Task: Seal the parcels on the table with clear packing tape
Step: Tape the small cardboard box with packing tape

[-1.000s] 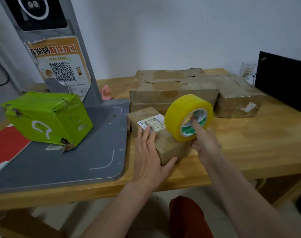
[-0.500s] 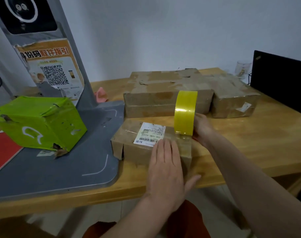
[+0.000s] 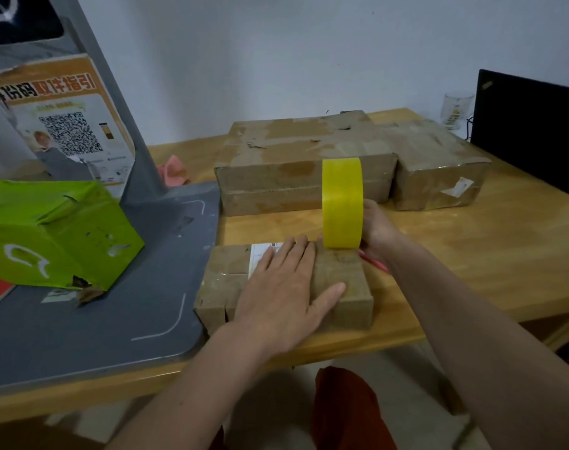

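A small brown cardboard parcel (image 3: 341, 287) with a white label lies near the front edge of the wooden table (image 3: 487, 254). My left hand (image 3: 286, 287) lies flat on its top, fingers straight, covering most of the label. My right hand (image 3: 377, 232) holds a yellowish roll of packing tape (image 3: 342, 203) upright on edge at the parcel's far side. A strip of tape runs from the roll down onto the parcel top. A large flat parcel (image 3: 302, 164) and a second brown parcel (image 3: 439, 170) lie further back.
A grey scanner stand (image 3: 98, 303) with a QR poster covers the table's left part and carries a bright green parcel (image 3: 52, 232). A black laptop screen (image 3: 533, 131) and a glass cup (image 3: 456, 108) stand at the back right. A pink item (image 3: 174, 172) lies behind the stand.
The roll has turned edge-on and travelled to the parcel's far edge. The small parcel now lies squarer to me. My left hand has shifted onto the parcel's top, over the label.
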A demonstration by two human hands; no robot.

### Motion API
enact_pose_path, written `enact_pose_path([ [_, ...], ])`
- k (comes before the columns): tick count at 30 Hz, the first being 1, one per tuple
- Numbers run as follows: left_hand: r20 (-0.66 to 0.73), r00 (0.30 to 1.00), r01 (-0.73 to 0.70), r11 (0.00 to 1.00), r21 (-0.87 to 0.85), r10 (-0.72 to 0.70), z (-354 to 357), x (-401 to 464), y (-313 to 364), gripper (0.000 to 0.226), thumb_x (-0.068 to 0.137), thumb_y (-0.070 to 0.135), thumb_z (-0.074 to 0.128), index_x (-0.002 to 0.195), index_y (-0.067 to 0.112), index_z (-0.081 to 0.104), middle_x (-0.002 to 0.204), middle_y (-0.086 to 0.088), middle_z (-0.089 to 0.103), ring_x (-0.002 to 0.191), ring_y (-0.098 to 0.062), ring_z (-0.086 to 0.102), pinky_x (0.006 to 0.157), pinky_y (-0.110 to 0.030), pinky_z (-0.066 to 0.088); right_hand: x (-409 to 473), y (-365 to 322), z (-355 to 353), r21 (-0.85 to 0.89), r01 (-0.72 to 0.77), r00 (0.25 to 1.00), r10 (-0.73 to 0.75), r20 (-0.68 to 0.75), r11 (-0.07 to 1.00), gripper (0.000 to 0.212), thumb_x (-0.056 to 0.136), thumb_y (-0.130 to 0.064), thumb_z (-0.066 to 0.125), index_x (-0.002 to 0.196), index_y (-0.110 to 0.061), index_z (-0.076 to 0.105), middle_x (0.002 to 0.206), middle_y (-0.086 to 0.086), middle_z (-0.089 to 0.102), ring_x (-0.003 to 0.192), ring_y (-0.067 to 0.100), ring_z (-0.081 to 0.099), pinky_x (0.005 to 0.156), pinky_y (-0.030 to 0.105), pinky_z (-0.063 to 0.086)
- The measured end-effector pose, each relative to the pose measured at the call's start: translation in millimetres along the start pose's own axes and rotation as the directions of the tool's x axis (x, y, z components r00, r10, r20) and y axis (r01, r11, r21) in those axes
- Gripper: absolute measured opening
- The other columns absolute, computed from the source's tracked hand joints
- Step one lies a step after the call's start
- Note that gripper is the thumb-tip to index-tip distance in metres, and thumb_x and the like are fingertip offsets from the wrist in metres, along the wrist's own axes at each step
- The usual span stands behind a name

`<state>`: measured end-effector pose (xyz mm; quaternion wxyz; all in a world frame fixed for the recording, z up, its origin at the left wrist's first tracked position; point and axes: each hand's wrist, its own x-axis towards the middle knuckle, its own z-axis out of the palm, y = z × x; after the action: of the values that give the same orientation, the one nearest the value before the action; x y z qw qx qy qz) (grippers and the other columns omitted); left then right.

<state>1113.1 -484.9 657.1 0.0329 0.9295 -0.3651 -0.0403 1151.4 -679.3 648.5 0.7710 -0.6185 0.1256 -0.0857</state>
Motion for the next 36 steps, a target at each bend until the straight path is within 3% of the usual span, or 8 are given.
enact_pose_path([
  [7, 0.040, 0.999, 0.006, 0.999, -0.032, -0.004, -5, -3, 2, 0.091, 0.085, 0.075, 0.005, 0.158, 0.021, -0.006, 0.166, 0.006, -0.011, 0.151, -0.009, -0.014, 0.124, -0.035, -0.006, 10, -2, -3, -0.058, 0.017, 1.000, -0.018, -0.009, 0.998, 0.013, 0.098, -0.014, 0.054, 0.092, -0.009, 0.063, 0.061, 0.000, 0.069, 0.061, 0.018, 0.066, 0.079, 0.051, 0.056],
  [12, 0.151, 0.976, 0.197, 0.929, -0.314, -0.156, -36, 42, 2, 0.090, 0.079, 0.077, 0.055, 0.150, 0.024, 0.037, 0.146, 0.000, 0.043, 0.136, -0.020, 0.036, 0.109, -0.037, 0.037, 2, -4, -1, -0.042, 0.039, 0.999, -0.039, -0.012, 0.998, 0.012, 0.100, -0.010, 0.052, 0.093, -0.005, 0.061, 0.054, -0.003, 0.066, 0.050, 0.008, 0.064, 0.048, 0.024, 0.052],
  [14, 0.166, 0.966, 0.255, 0.809, -0.529, -0.196, -35, 58, 5, 0.083, 0.071, 0.073, 0.070, 0.139, 0.029, 0.049, 0.129, 0.005, 0.060, 0.120, -0.018, 0.055, 0.099, -0.038, 0.048, -2, -4, 0, -0.034, 0.058, 0.998, -0.059, -0.020, 0.998, 0.016, 0.100, -0.011, 0.051, 0.089, -0.008, 0.061, 0.054, -0.003, 0.067, 0.051, 0.009, 0.065, 0.049, 0.024, 0.053],
  [18, 0.069, 0.962, 0.256, 0.788, -0.561, -0.263, -22, 62, 9, 0.082, 0.061, 0.070, 0.079, 0.131, 0.035, 0.053, 0.119, 0.012, 0.064, 0.110, -0.014, 0.059, 0.085, -0.033, 0.048, -11, -10, 0, -0.112, 0.118, 0.992, -0.112, 0.058, 0.987, 0.012, 0.098, -0.014, 0.053, 0.090, -0.013, 0.061, 0.061, -0.007, 0.067, 0.057, 0.005, 0.066, 0.054, 0.022, 0.052],
  [20, 0.028, 0.961, 0.241, 0.788, -0.567, -0.274, -17, 62, 7, 0.084, 0.060, 0.070, 0.079, 0.132, 0.035, 0.053, 0.122, 0.011, 0.064, 0.112, -0.015, 0.058, 0.087, -0.034, 0.048, -14, -10, -1, -0.142, 0.133, 0.990, -0.124, 0.067, 0.981, 0.005, 0.095, -0.010, 0.056, 0.097, -0.010, 0.061, 0.071, -0.002, 0.067, 0.063, 0.006, 0.066, 0.055, 0.021, 0.052],
  [26, -0.056, 0.975, 0.137, 0.784, -0.605, -0.214, -12, 59, 5, 0.097, 0.062, 0.067, 0.081, 0.144, 0.040, 0.037, 0.131, 0.013, 0.059, 0.121, -0.015, 0.054, 0.095, -0.034, 0.045, -23, -10, -4, -0.162, 0.113, 0.993, -0.116, -0.008, 0.980, 0.044, 0.093, -0.010, 0.061, 0.135, -0.013, 0.046, 0.110, 0.005, 0.064, 0.097, 0.019, 0.066, 0.075, 0.033, 0.056],
  [32, -0.009, 0.999, 0.015, 0.546, -0.838, -0.042, -17, 58, -6, 0.130, 0.044, 0.077, 0.081, 0.153, 0.045, 0.018, 0.121, 0.021, 0.061, 0.116, -0.006, 0.059, 0.105, -0.043, 0.047, -29, -13, -9, -0.255, 0.211, 0.977, -0.204, 0.053, 0.944, 0.047, 0.100, -0.018, 0.054, 0.146, -0.025, 0.042, 0.136, 0.002, 0.057, 0.122, 0.022, 0.057, 0.096, 0.045, 0.053],
  [36, -0.021, 0.998, -0.039, 0.350, -0.936, 0.056, -30, 59, -10, 0.136, 0.042, 0.072, 0.084, 0.155, 0.048, 0.011, 0.117, 0.030, 0.059, 0.114, 0.005, 0.057, 0.110, -0.039, 0.041, -32, -15, -5, -0.266, 0.237, 0.971, -0.234, 0.046, 0.934, 0.045, 0.104, -0.020, 0.047, 0.148, -0.027, 0.039, 0.137, 0.002, 0.056, 0.121, 0.023, 0.058, 0.088, 0.037, 0.056],
])
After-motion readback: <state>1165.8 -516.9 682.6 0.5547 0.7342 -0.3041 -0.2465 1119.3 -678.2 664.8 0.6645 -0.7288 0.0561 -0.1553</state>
